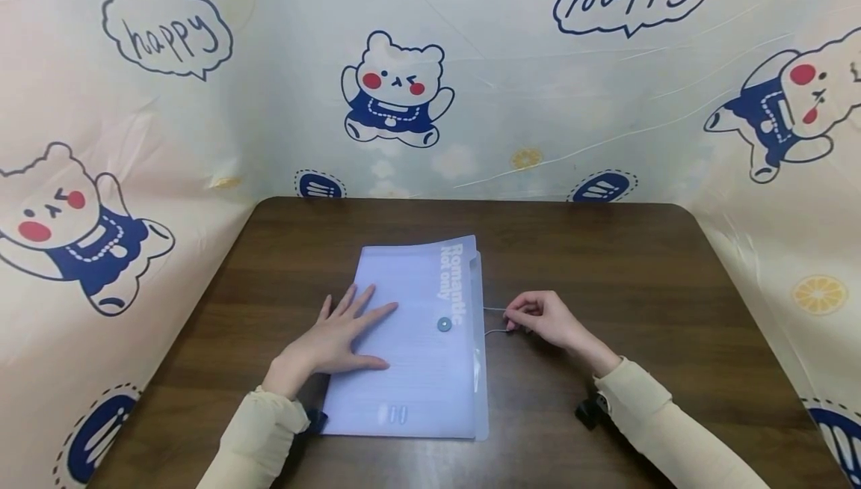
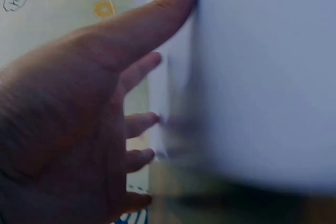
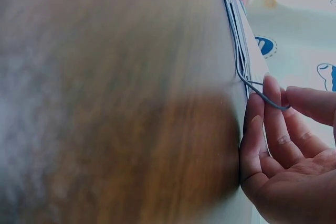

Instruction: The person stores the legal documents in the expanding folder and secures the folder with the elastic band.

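Note:
A pale lilac document folder (image 1: 417, 369) lies on the table, with white lettering and a small round button (image 1: 445, 324) near its right edge. My left hand (image 1: 336, 343) rests on its left part, fingers spread and straight; in the left wrist view the thumb (image 2: 173, 3) reaches over the folder's surface (image 2: 268, 77). To the right of the folder, my right hand (image 1: 546, 318) pinches a thin grey elastic cord (image 1: 495, 309) that comes out from the folder's right edge in a loop. The right wrist view shows the cord (image 3: 268, 99) between thumb and fingers, beside the folder's layered edge (image 3: 239, 30).
The dark brown wooden table (image 1: 605, 250) has rounded far corners. Behind and at both sides hangs a pale curtain (image 1: 498, 85) printed with bears and "happy" bubbles. A small black device (image 1: 590, 411) sits at the right wrist.

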A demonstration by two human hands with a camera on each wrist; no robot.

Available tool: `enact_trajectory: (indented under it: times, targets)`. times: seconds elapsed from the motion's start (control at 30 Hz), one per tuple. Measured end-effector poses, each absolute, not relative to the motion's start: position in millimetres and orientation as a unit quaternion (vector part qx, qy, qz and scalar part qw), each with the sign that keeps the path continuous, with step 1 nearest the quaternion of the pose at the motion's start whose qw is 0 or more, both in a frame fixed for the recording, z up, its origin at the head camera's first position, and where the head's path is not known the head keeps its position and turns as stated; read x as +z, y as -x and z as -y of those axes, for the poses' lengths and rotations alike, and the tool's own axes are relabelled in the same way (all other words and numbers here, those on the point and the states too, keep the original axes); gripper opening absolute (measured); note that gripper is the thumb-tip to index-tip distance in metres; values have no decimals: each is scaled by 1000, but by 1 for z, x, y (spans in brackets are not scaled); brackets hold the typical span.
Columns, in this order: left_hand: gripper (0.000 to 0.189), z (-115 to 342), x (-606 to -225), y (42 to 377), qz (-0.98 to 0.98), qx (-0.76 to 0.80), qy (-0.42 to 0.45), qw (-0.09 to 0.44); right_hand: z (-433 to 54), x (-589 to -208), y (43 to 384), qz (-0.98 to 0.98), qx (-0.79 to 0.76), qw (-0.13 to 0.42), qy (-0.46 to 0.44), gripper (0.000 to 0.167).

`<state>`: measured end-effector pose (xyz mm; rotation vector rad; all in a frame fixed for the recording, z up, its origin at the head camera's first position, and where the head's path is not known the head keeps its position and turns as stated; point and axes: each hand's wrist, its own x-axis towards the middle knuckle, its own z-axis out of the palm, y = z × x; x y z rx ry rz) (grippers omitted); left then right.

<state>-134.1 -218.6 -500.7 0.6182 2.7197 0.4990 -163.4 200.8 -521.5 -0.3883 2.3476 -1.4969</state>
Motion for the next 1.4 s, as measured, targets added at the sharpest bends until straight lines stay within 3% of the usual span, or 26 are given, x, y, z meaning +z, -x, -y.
enact_trajectory:
  times: [0.2,0.43,0.63,1.0,1.4]
  targets:
    - [102,236,-507,130,-955,180,-201,123,-203,-522,163,-816,-533,173,144,17]
    - [102,244,-509,132,-952,194,-193,135,-212,-527,168,-789,-530,177,254,32]
    - [103,244,-510,134,-949,203,-192,145,-211,-527,169,-764,-527,205,312,24]
    - [104,246,-514,133,-950,200,-191,143,-184,-523,167,-809,-510,160,246,25]
    - [99,246,-515,133,-952,198,-191,137,-153,-521,163,-838,-479,102,242,33]
